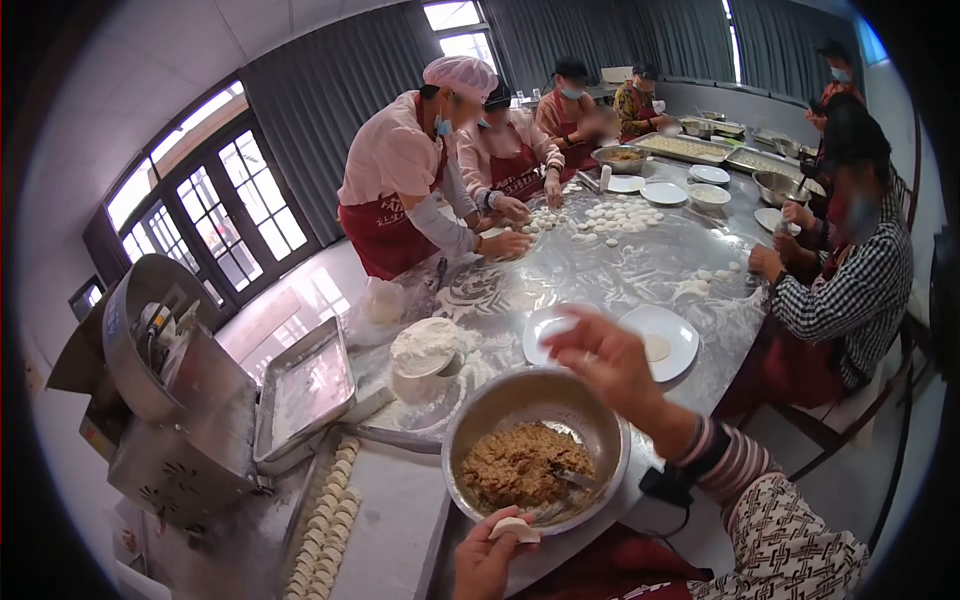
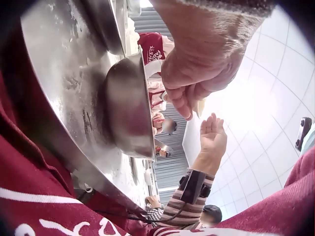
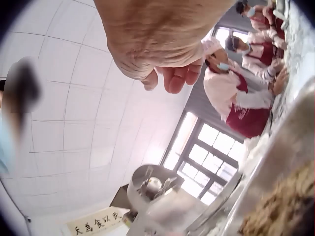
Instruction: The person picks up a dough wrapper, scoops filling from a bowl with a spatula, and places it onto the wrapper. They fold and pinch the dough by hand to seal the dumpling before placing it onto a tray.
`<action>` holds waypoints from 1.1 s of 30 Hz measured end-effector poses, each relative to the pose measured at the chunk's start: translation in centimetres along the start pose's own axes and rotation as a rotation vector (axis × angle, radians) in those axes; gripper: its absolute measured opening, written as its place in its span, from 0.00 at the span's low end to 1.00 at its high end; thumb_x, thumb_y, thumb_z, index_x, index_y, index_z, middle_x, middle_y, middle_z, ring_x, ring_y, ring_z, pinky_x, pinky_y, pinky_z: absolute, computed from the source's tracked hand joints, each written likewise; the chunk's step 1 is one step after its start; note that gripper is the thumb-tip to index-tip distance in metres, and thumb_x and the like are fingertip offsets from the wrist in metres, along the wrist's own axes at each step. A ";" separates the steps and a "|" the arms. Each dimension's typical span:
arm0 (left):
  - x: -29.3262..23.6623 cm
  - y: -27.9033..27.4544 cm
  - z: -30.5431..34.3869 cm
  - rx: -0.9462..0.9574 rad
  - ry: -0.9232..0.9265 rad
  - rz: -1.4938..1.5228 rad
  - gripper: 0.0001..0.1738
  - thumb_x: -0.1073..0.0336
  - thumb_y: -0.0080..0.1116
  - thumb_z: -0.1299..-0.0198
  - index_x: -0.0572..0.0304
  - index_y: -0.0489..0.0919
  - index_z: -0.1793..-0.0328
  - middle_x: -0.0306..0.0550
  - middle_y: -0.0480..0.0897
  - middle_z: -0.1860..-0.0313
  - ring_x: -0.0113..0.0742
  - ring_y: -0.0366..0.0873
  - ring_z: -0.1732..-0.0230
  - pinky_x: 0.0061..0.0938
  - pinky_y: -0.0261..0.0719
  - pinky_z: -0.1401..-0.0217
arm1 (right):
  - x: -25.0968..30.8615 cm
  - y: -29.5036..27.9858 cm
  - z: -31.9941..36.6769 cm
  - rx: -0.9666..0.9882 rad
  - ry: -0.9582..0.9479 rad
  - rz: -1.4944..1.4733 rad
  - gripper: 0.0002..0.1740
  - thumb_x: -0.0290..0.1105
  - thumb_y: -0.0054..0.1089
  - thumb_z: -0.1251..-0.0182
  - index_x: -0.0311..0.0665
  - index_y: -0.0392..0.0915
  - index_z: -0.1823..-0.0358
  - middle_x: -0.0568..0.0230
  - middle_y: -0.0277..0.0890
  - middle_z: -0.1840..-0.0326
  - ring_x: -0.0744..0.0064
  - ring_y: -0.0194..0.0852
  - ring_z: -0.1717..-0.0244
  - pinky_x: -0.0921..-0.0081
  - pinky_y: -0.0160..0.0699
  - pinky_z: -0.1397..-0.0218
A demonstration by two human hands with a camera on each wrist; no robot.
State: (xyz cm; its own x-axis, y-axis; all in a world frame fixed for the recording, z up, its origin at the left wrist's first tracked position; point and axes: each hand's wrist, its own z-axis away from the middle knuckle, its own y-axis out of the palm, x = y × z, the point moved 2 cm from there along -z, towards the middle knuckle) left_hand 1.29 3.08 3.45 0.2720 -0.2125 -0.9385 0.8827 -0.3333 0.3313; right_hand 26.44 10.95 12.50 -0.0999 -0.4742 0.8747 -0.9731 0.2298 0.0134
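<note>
My left hand [image 1: 482,565] pinches a pale folded dumpling [image 1: 515,529] by the near rim of a steel mixing bowl [image 1: 455,440]. From the left wrist view, the same hand [image 2: 204,64] mostly hides the dumpling behind its fingers. Brown minced filling [image 1: 525,463] covers the bowl's bottom, and a metal spoon [image 1: 578,478] is stuck in it. My right hand [image 1: 612,368] is raised past the bowl's far right side, fingers loosely extended and holding nothing. Beneath it are two white plates, and the right-hand plate [image 1: 678,345] carries a round dough wrapper [image 1: 656,348].
Rows of finished dumplings [image 1: 328,520] line a tray at my left. Beyond are a heaped bowl of flour [image 1: 425,350], a metal pan [image 1: 305,385] and a steel machine [image 1: 190,430]. Several people work around the floured table [image 1: 480,290], with dough pieces [image 1: 620,215] scattered on it.
</note>
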 end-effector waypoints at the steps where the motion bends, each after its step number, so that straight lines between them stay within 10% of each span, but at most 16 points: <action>1: 0.3 0.0 0.0 -0.004 0.001 0.010 0.19 0.70 0.51 0.32 0.69 0.71 0.37 0.49 0.81 0.53 0.34 0.81 0.55 0.26 0.83 0.52 | 0.1 1.0 1.6 0.125 -0.089 0.096 0.28 0.25 0.64 0.41 0.35 0.70 0.37 0.55 0.80 0.51 0.67 0.79 0.49 0.74 0.76 0.45; 13: 2.4 -0.6 1.4 0.084 0.075 -0.181 0.18 0.63 0.52 0.31 0.68 0.74 0.41 0.47 0.80 0.50 0.33 0.79 0.51 0.26 0.79 0.47 | -3.8 8.1 13.6 0.484 -0.068 -0.096 0.10 0.25 0.66 0.44 0.33 0.83 0.59 0.55 0.79 0.48 0.63 0.77 0.48 0.71 0.76 0.47; 33: 2.1 -0.3 2.0 0.083 0.048 -0.086 0.18 0.70 0.52 0.32 0.72 0.72 0.39 0.46 0.80 0.49 0.28 0.76 0.47 0.21 0.75 0.43 | -2.9 8.2 13.8 0.546 -0.138 -0.007 0.12 0.25 0.70 0.48 0.37 0.84 0.61 0.57 0.77 0.42 0.58 0.72 0.43 0.65 0.72 0.42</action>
State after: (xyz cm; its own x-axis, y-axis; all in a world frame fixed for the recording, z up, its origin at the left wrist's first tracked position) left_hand 0.83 0.90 1.61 0.2169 -0.1365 -0.9666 0.8691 -0.4239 0.2549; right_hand 15.91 2.47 3.38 -0.0832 -0.5893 0.8036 -0.9363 -0.2299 -0.2656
